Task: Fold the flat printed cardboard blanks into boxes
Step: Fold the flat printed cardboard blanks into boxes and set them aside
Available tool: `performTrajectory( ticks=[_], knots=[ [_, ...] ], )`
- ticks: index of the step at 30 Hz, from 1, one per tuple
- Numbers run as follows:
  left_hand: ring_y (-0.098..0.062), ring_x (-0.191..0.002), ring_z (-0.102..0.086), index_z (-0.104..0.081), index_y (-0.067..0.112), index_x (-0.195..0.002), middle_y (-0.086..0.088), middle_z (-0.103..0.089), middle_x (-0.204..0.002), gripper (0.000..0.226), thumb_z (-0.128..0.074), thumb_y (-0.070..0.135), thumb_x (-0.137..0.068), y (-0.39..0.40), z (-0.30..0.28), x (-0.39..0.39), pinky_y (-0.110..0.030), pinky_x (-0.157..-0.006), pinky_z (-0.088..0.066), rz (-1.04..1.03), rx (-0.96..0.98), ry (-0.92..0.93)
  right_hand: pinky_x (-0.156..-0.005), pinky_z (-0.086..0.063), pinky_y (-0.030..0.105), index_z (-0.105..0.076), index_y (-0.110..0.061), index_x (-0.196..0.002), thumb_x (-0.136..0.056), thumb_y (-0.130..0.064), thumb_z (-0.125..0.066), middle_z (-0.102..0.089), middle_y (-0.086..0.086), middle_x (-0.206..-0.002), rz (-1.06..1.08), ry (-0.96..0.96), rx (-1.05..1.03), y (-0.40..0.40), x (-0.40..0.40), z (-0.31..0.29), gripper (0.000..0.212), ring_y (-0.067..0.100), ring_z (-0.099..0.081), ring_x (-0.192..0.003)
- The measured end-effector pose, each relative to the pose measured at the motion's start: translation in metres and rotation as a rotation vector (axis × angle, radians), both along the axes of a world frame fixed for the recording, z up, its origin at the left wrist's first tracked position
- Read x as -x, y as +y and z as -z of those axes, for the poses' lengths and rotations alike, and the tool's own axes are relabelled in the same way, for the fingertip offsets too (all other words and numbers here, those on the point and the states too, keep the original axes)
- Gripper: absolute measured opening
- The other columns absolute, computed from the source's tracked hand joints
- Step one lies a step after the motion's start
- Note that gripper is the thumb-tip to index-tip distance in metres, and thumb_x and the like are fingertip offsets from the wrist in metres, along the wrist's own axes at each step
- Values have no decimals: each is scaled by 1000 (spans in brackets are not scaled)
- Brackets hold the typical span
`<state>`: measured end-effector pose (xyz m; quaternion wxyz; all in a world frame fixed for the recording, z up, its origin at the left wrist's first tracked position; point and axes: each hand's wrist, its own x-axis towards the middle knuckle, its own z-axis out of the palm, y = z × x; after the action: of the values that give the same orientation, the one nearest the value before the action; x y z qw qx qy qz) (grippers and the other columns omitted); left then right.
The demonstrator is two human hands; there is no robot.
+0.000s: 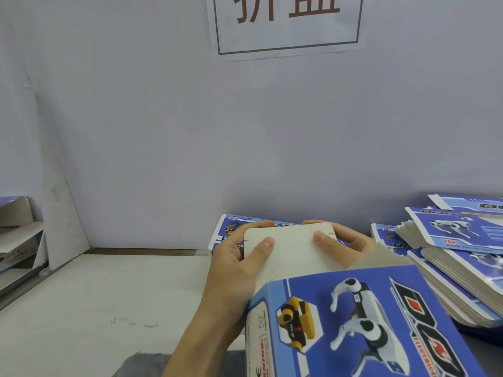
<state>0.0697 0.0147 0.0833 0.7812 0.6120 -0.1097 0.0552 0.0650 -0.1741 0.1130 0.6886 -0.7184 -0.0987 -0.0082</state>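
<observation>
A pale grey-lilac wall (163, 118) is seen filling most of the view, evenly and softly lit. A white paper sign (285, 25) with a thin dark frame and large brown characters is fixed high on it, cut off by the upper edge. A light grey tabletop (109, 289), marked by faint scuffs, is met by the wall along its far edge. At the tabletop's left edge a white slanted panel (65, 219) is leaned into the corner, beside pale shelving (19, 240).
</observation>
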Motion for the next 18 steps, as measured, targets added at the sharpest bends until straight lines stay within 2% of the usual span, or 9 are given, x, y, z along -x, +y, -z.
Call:
performTrajectory(
  ticks=[5,8,10,12,15,18],
  knots=[
    [-30,-86,-76,-69,19,-111,-11,-76,-102,20,-66,18,-91,4,0,1,-37,-64,-62,-24,-18,-34,-52,-59,26,-70,-24,-108,-71,-32,-64,-78,6,-87,-18,1,-5,-2,-2,3,38,20,-74,-67],
    [-30,-86,-75,-72,18,-107,-11,-76,-103,18,-66,14,-91,3,1,-1,-38,-65,-61,-50,-36,-50,-47,-56,24,-72,-23,-102,-74,-28,-64,-77,7,-79,2,-13,-25,-1,-2,3,29,19,-72,-60],
    [-26,-84,-75,-75,15,-100,-10,-76,-102,13,-67,11,-90,3,2,-1,-36,-61,-61,-80,-39,-50,-45,-54,22,-72,-20,-96,-82,-20,-64,-76,5,-75,21,-30,-23,0,-3,5,16,16,-71,-57],
    [-24,-86,-75,-76,14,-93,-8,-76,-102,11,-69,15,-85,4,4,-2,-33,-58,-59,-101,-51,-28,-44,-52,20,-71,-16,-94,-88,-11,-62,-76,-1,-73,21,-40,3,-2,-6,7,11,13,-71,-57],
    [-28,-93,-75,-77,19,-89,-8,-76,-103,11,-67,19,-86,6,3,-2,-39,-64,-62,-81,-56,39,-46,-54,22,-72,-18,-97,-89,-13,-63,-77,-1,-76,-26,1,41,-4,-7,8,14,15,-72,-60],
    [-33,-97,-74,-73,22,-107,-10,-74,-110,19,-59,15,-97,9,-3,0,-46,-76,-61,39,-23,63,-52,-58,25,-72,-25,-106,-91,-19,-62,-78,7,-85,-6,12,11,-3,-6,5,19,20,-72,-67]
  ],
)
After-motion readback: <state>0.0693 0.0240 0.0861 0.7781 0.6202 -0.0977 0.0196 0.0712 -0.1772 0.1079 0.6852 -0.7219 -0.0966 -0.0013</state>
